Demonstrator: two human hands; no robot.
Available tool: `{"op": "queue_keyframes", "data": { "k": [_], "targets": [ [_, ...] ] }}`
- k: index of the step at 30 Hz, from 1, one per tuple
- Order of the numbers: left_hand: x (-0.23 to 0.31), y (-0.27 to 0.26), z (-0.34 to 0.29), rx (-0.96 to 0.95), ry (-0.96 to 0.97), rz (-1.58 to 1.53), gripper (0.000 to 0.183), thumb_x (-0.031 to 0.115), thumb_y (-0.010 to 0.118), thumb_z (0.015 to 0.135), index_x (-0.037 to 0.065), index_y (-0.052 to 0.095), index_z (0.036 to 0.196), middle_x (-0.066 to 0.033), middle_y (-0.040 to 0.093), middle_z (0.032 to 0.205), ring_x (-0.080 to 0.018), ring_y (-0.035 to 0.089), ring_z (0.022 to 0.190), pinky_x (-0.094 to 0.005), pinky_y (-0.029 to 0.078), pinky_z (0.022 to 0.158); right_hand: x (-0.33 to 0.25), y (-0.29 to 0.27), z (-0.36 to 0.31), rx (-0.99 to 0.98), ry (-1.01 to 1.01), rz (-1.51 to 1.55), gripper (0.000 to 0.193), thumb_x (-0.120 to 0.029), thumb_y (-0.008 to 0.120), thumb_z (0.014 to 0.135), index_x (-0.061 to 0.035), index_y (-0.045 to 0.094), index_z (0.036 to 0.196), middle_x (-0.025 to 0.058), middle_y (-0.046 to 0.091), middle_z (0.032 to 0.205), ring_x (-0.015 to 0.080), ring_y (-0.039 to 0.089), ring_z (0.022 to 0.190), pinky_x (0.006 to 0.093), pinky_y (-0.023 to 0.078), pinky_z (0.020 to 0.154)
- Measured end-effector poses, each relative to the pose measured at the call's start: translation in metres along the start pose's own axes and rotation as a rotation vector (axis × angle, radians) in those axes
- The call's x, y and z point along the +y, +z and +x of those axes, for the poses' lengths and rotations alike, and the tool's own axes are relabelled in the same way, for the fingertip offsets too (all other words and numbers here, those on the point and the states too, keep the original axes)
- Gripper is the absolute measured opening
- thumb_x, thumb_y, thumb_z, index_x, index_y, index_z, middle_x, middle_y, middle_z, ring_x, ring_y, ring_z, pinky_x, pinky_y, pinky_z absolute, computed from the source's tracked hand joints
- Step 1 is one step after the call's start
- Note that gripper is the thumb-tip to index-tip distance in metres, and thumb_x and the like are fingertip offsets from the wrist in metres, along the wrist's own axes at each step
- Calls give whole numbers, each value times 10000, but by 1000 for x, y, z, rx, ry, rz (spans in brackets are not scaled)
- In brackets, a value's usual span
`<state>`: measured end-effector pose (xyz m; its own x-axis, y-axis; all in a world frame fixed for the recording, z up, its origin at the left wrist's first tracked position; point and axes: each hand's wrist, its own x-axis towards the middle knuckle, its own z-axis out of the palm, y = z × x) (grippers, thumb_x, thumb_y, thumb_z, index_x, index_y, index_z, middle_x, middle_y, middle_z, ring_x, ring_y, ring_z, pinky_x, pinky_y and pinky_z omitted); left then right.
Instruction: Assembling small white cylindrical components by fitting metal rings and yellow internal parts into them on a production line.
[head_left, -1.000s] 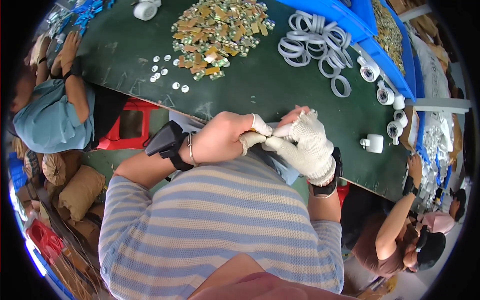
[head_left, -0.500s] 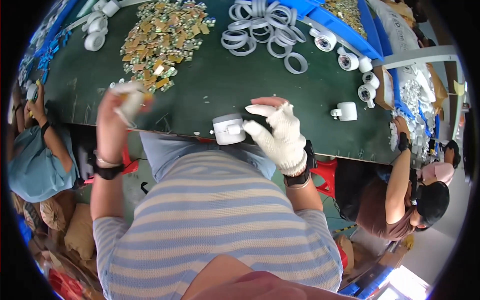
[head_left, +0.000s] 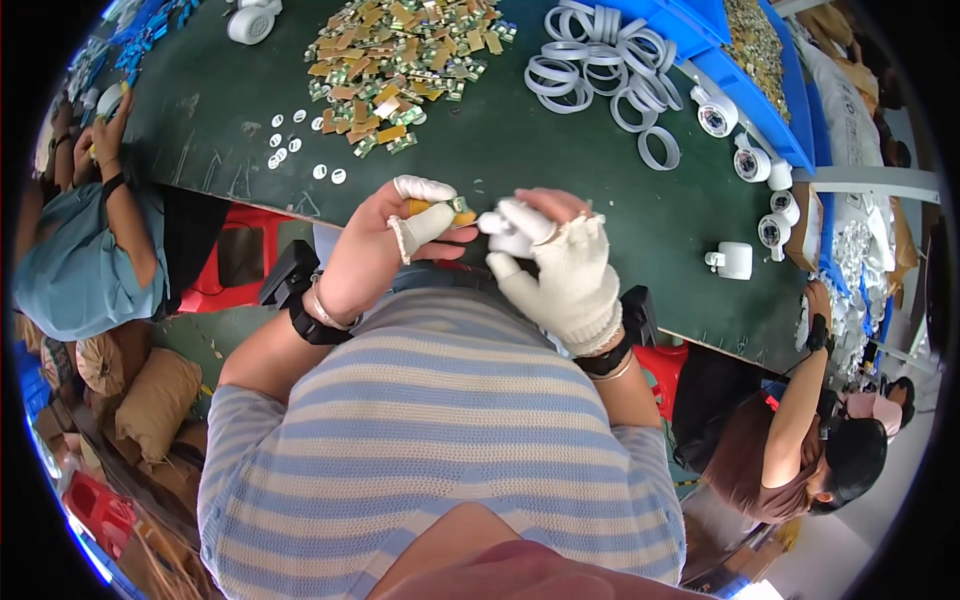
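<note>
Between the white-covered thumb and finger of my left hand (head_left: 385,235) is a small circuit board (head_left: 459,205), green with a yellow-orange part. My right hand (head_left: 565,265), in a white knitted glove with some fingertips bare, is closed around a white plastic housing (head_left: 510,240). That housing is blurred and its far side is hidden by the fingers. Both hands are close together over the near table edge, with the board just left of the housing. A heap of small circuit boards (head_left: 400,65) lies beyond them.
Small white discs (head_left: 294,145) lie left of the heap. Grey-white rings (head_left: 600,60) are piled to its right, beside blue bins (head_left: 745,90). Round white units (head_left: 752,160) and a single white housing (head_left: 735,261) stand at right. Co-workers sit on both sides.
My left hand has come rightward from the small white discs to beside my right hand. The white housing has been lifted off the table edge in my right hand. The view has shifted left.
</note>
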<state>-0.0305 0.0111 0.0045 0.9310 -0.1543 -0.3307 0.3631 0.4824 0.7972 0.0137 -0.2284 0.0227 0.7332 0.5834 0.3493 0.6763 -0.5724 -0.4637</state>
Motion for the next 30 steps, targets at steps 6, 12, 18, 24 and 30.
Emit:
{"op": "queue_keyframes", "data": {
  "k": [6, 12, 18, 24, 30],
  "targets": [
    [-4, 11, 4, -22, 114, 194, 231, 76, 648, 1044, 8, 600, 1259, -95, 721, 1174, -165, 717, 1082, -280, 583, 897, -4, -7, 11, -12, -26, 18, 426, -190, 821, 800, -121, 690, 1199, 101, 667, 1255, 360, 596, 1256, 532, 470, 1036],
    [2, 22, 2, -50, 385, 469, 237, 80, 668, 1035, 18, 616, 1258, -53, 740, 1123, -118, 711, 1006, -244, 560, 808, -1, -3, 21, 21, -74, 3, 142, -171, 781, 838, -133, 704, 952, 46, 705, 943, 308, 672, 1080, 536, 474, 1042],
    [14, 20, 11, -18, 104, 411, 260, 13, 641, 1028, 3, 602, 1285, -105, 715, 1193, -217, 727, 1099, -318, 609, 911, 15, -7, 10, 102, -61, 244, 132, -87, 785, 846, -101, 721, 960, 73, 713, 995, 314, 680, 1027, 429, 537, 873],
    [3, 19, 13, -182, 93, 347, 256, 56, 668, 1026, 20, 645, 1279, -57, 750, 1100, -92, 708, 950, -230, 556, 748, 16, -21, 8, -23, 33, 452, 138, -46, 780, 838, -77, 722, 960, 87, 678, 909, 287, 669, 910, 375, 513, 755],
    [10, 24, 9, -233, 25, 430, 228, 36, 696, 1005, 14, 681, 1232, -56, 748, 1093, -87, 695, 953, -238, 557, 797, 24, -22, 12, -85, -46, 440, 159, -26, 802, 815, -74, 720, 943, 90, 670, 909, 263, 656, 850, 375, 503, 743]
  ]
}}
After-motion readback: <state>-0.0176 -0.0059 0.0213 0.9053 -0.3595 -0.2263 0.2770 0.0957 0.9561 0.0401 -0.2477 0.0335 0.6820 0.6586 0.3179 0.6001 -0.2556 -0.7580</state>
